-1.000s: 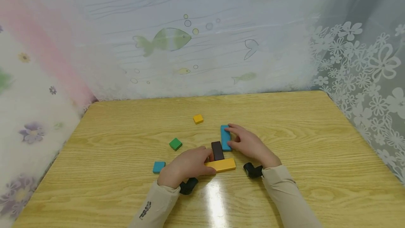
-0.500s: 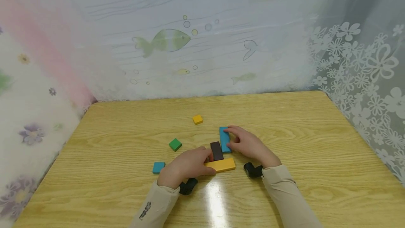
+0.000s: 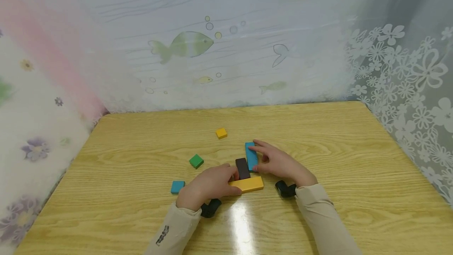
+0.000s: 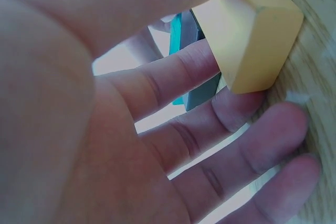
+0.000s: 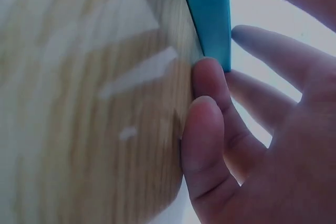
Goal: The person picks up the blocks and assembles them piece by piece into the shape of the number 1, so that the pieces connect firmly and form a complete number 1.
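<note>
My left hand (image 3: 210, 186) holds the long yellow block (image 3: 249, 184) by its left end, thumb on the near side. In the left wrist view the fingers curl behind that yellow block (image 4: 252, 35). A black block (image 3: 242, 168) stretches back from the yellow one, beside my left fingertips. My right hand (image 3: 281, 164) holds the long blue block (image 3: 251, 156), thumb near its close end and a finger over its top. This blue block lies along the black block's right side, reaching farther back. Fingers touch the blue block (image 5: 210, 19) in the right wrist view.
Three small blocks lie loose on the wooden table (image 3: 318, 129): a blue one (image 3: 177, 187) left of my left hand, a green one (image 3: 196, 161) behind it, and a yellow one (image 3: 221, 133) farther back. A patterned curtain (image 3: 240, 62) hangs behind the table.
The long blue block has slid slightly toward me and left, closer to the black block. My right fingers have shifted on it, and the right wrist has moved slightly right. The left hand stays put.
</note>
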Demonstrator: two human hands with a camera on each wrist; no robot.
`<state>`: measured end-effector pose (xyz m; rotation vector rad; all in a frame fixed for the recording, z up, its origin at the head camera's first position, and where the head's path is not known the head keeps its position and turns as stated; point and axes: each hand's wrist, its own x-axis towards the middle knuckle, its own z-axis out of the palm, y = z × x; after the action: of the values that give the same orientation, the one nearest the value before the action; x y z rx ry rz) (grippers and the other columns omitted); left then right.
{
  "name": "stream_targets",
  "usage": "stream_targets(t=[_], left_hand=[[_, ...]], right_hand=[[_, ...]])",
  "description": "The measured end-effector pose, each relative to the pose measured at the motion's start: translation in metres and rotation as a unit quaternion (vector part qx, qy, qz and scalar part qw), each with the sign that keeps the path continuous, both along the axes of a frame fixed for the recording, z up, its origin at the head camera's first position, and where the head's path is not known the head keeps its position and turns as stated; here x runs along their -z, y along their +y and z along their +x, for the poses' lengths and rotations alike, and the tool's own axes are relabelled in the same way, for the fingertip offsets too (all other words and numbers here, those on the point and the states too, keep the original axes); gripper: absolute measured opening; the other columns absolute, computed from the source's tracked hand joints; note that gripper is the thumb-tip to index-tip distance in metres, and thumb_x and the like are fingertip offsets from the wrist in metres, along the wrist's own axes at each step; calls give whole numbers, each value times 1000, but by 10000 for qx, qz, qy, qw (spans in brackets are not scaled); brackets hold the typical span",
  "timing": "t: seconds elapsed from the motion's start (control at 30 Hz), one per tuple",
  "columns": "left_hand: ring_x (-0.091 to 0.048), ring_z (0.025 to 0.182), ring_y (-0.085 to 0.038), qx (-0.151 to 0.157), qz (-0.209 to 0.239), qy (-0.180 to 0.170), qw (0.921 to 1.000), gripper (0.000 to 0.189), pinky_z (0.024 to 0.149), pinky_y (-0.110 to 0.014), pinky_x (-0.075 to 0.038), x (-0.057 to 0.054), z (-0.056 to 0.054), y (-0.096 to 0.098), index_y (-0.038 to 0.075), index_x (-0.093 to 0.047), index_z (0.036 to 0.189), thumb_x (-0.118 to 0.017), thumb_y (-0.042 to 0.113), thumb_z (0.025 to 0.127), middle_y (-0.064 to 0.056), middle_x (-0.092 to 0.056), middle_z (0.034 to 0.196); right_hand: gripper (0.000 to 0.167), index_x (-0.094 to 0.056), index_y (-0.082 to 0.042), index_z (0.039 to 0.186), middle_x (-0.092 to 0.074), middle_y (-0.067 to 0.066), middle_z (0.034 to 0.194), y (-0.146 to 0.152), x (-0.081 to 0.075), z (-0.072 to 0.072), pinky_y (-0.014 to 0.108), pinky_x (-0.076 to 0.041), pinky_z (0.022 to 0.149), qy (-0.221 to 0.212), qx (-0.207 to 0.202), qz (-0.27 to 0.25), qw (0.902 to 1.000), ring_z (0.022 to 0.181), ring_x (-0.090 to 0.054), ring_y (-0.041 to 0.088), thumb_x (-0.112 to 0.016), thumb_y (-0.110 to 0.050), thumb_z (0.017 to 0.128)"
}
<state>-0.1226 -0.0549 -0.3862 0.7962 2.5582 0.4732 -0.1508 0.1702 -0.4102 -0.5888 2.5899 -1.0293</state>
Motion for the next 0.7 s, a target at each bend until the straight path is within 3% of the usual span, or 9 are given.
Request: stream_targets(t=[0.17,0.37,0.57,0.7], left_hand=[[-45,62,-8,-15,11,6,10000,29,58,-25,-38,0,0,1,18,-57,94,-66,41,78,8,-47,77],[-46,63,-9,-76,-28,12,10000,29,58,-25,-38,0,1,0,19,-57,94,-66,42,78,6,-45,80],[-46,67,-11,-18,105,151,9998,27,59,-24,-39,0,1,0,19,-58,91,-66,41,78,3,-41,95],[-45,77,-12,-15,138,269,9995,26,64,-24,-40,0,1,0,20,-58,90,-67,41,78,0,-40,107]], right_hand=[[68,-34,-20,138,-16,-1,147,1,1,0,38,-40,82,-37,52,28,10000,100,-48,16,-66,-35,80],[61,-35,-18,137,-25,3,143,-2,4,-2,32,-39,70,187,233,128,9995,79,-48,13,-63,-27,84],[54,-39,-19,136,-32,4,138,-7,5,0,32,-40,68,572,486,382,9964,77,-48,12,-59,-26,87],[51,-42,-19,133,-40,3,125,-11,5,1,30,-39,65,670,692,406,9945,76,-46,13,-60,-26,86]])
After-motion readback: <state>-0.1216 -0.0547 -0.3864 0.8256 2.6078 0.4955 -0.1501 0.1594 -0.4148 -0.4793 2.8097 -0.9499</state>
